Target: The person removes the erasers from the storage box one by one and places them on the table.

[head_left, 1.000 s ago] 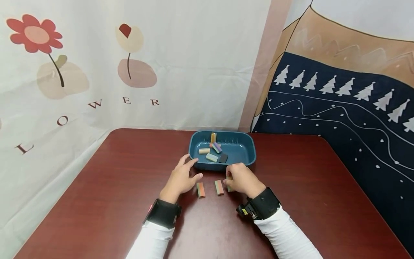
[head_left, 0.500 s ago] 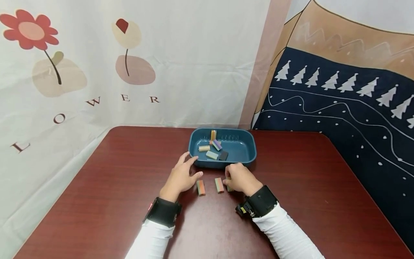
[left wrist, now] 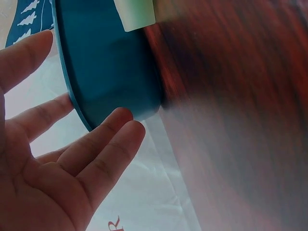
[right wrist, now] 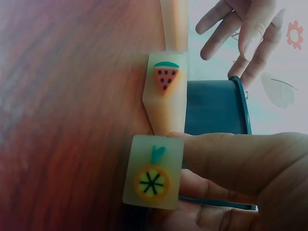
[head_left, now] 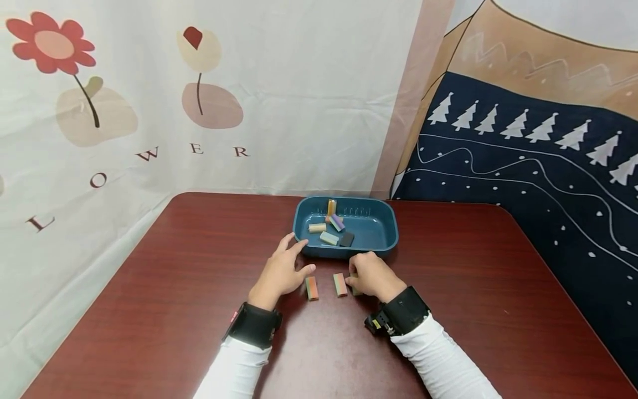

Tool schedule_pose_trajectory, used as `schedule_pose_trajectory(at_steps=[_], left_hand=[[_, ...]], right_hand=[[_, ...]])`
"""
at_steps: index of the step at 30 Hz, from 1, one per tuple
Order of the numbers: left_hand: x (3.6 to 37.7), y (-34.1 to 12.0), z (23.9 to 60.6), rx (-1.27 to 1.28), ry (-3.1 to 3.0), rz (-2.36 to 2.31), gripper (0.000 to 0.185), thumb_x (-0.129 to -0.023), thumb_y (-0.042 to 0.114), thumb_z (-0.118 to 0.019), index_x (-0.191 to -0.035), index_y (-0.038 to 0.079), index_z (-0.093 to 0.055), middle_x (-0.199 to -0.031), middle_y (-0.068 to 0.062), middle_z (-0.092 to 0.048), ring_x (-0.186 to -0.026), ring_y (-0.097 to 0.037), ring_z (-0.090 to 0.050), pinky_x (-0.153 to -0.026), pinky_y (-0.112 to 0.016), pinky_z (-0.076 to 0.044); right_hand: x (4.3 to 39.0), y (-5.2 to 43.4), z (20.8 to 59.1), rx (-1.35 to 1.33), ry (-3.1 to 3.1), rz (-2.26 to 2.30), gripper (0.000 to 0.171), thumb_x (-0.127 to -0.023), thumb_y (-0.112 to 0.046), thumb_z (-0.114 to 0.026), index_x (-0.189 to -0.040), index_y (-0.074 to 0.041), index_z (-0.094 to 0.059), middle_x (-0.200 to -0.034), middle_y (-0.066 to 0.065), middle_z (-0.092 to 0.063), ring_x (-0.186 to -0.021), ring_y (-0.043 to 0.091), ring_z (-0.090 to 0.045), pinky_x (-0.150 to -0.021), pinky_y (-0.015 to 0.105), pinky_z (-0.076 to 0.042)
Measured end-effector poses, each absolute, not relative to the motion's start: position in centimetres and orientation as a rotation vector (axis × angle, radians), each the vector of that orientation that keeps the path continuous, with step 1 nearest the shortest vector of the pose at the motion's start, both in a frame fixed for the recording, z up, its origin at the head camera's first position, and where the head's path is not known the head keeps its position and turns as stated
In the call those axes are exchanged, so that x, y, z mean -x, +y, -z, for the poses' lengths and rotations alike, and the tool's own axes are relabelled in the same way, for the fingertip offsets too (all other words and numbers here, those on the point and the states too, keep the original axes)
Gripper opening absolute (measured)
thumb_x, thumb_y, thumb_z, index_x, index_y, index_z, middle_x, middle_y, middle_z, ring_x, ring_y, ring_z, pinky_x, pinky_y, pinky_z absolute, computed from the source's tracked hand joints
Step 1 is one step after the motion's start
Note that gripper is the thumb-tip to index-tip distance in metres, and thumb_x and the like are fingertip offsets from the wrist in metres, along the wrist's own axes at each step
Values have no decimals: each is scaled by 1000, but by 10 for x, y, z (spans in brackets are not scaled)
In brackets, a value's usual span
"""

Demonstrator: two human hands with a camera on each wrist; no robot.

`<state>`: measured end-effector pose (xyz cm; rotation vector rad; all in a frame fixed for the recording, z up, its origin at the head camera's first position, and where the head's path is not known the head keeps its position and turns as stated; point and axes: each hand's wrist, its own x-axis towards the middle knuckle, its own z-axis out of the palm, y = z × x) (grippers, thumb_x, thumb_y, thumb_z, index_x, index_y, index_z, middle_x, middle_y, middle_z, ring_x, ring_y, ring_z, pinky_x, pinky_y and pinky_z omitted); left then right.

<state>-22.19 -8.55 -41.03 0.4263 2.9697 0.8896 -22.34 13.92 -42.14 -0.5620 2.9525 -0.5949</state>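
My right hand (head_left: 376,275) pinches a block-shaped eraser (right wrist: 152,173) with an orange slice on its end, low over the table. Beside it on the tabletop lies an eraser with a watermelon slice (right wrist: 166,96), and left of that another orange-and-green eraser (head_left: 312,288). My left hand (head_left: 279,274) has its fingers spread at the near left corner of the blue-green plastic basin (head_left: 339,252). Fingertips are right at the basin's rim in the left wrist view, while the thumb hovers close to the leftmost eraser.
Inside the basin are several more pieces: a purple one (head_left: 336,223), a cream one (head_left: 317,228), a pale green one (head_left: 329,238) and a dark one (head_left: 346,239). Behind the reddish-brown table (head_left: 169,310) hang printed cloths (head_left: 299,111).
The head view has shifted slightly. Both hands keep their places beside the basin, and the erasers lie as before.
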Motion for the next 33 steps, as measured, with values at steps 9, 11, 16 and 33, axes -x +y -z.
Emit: schedule_pose_trajectory(at_steps=[9, 11, 16, 33], left_hand=[[222, -87, 413, -421, 2967, -887, 64, -91, 32, -70, -146, 12, -46, -154, -16, -26, -124, -42, -48, -99, -61, -38], [222, -87, 413, -422, 2964, -891, 64, -91, 32, -70, -146, 12, -46, -155, -16, -26, -124, -43, -48, -99, -60, -39], [223, -87, 412, -424, 2961, -898, 64, -91, 32, -70, -146, 12, -45, -155, -16, -26, -123, -42, -49, -99, -59, -40], [225, -85, 412, -440, 2999, -862, 61, -92, 32, -69, -145, 12, -48, -154, -16, -28, -122, -40, -51, -99, -57, -40]], right_hand=[[222, 139, 422, 542, 2962, 595, 17, -83, -19, -79, -85, -7, -67, -76, 1, -58, -67, 12, -53, -61, 31, -47], [222, 139, 421, 524, 2957, 597, 18, -83, -21, -79, -87, -8, -68, -77, 1, -58, -68, 13, -53, -61, 31, -47], [223, 141, 414, 547, 2928, 597, 19, -84, -22, -78, -90, -8, -68, -74, -1, -56, -66, 13, -51, -58, 30, -44], [270, 165, 364, 1035, 2964, 748, 16, -90, -16, -72, -103, -6, -70, -93, 8, -67, -78, 16, -62, -66, 32, -53]])
